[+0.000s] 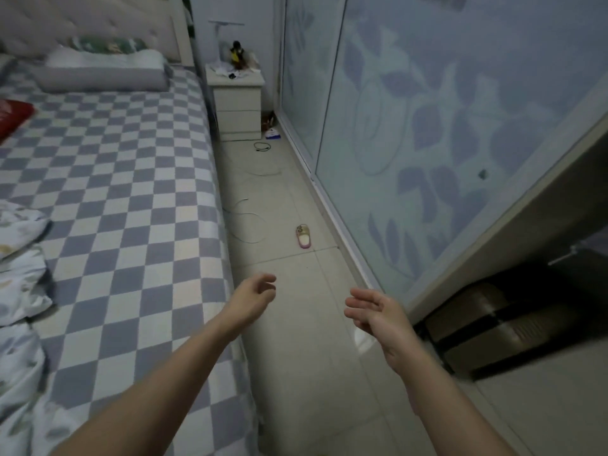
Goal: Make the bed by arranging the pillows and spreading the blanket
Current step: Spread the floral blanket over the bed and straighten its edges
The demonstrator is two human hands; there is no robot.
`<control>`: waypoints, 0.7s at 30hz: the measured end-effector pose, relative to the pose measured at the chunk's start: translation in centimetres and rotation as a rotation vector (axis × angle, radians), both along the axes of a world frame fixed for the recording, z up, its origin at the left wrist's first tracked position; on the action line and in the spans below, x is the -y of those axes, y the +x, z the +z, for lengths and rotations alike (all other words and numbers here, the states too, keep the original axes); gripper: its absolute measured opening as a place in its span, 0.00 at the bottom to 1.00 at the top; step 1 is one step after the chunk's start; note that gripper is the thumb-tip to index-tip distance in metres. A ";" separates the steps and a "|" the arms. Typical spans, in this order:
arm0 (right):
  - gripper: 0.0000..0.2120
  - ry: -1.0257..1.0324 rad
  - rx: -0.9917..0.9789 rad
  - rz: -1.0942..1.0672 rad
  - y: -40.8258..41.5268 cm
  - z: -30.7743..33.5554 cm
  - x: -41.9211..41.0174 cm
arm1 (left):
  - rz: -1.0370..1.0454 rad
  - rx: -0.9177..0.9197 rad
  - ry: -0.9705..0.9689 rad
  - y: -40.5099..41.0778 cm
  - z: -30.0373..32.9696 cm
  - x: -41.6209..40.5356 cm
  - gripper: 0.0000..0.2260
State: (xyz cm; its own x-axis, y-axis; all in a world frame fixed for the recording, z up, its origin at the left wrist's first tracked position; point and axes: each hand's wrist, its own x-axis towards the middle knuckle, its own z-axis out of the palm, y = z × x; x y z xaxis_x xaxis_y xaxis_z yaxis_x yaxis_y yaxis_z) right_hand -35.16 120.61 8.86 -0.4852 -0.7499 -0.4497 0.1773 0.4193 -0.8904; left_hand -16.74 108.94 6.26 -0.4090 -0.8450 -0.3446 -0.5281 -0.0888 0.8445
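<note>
The bed (pixel 131 179) fills the left, covered by a blue-and-white checked sheet. Stacked pillows (pixel 105 69) lie at its head against the padded headboard, a green-patterned one at the back. A red cushion (pixel 13 116) pokes in at the left edge. A rumpled leaf-print blanket (pixel 19 291) is bunched at the lower left. My left hand (pixel 253 297) hovers over the bed's right edge, fingers loosely curled, holding nothing. My right hand (pixel 375 311) floats above the floor, fingers relaxed and empty.
A narrow tiled aisle (pixel 296 291) runs between the bed and frosted sliding wardrobe doors (pixel 427 126). A cluttered nightstand (pixel 237 103) stands at its far end. Cables (pixel 250 222) and a slipper (pixel 304 236) lie on the floor. A suitcase (pixel 487 327) sits at right.
</note>
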 end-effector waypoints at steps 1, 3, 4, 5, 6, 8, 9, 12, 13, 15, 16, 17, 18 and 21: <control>0.17 -0.011 -0.012 0.006 -1.3 0.4 0.4 | 0.004 -0.012 0.001 -1.1 0.4 -0.1 0.15; 0.18 -0.036 -0.021 0.015 -3.5 1.2 1.5 | 0.016 -0.022 -0.005 -3.0 1.2 -0.3 0.15; 0.18 -0.049 -0.020 0.027 -4.1 1.4 2.2 | 0.026 -0.023 -0.012 -3.4 1.5 -0.1 0.15; 0.18 -0.054 -0.018 0.047 -4.4 1.4 2.7 | 0.041 -0.025 -0.020 -3.4 1.7 0.1 0.15; 0.18 -0.061 -0.010 0.076 -4.5 1.5 3.6 | 0.072 -0.022 -0.027 -3.1 2.1 0.4 0.15; 0.17 -0.056 0.001 0.148 -4.1 1.5 5.2 | 0.152 -0.012 -0.043 -1.7 2.6 1.2 0.16; 0.17 -0.049 0.004 0.182 -3.8 1.3 6.0 | 0.191 -0.007 -0.050 -0.9 2.6 1.6 0.16; 0.17 -0.046 0.014 0.305 -2.3 1.3 9.4 | 0.329 0.024 -0.050 2.0 2.7 3.0 0.15; 0.17 -0.052 0.022 0.357 -1.6 1.4 11.0 | 0.387 0.034 -0.048 3.0 2.7 3.7 0.15; 0.16 -0.068 0.016 0.467 -0.2 1.6 14.3 | 0.477 0.049 -0.054 4.7 2.6 5.4 0.16; 0.16 -0.072 0.001 0.512 0.2 1.5 15.6 | 0.508 0.056 -0.057 5.2 2.6 6.2 0.16; 0.16 -0.073 -0.005 0.571 1.3 1.4 18.0 | 0.549 0.054 -0.054 6.2 2.4 7.6 0.16; 0.16 -0.077 -0.019 0.589 1.7 1.7 19.0 | 0.556 0.049 -0.052 6.5 2.4 8.4 0.16; 0.16 -0.064 -0.016 0.708 4.2 0.9 25.2 | 0.638 0.041 -0.025 8.6 0.9 13.0 0.16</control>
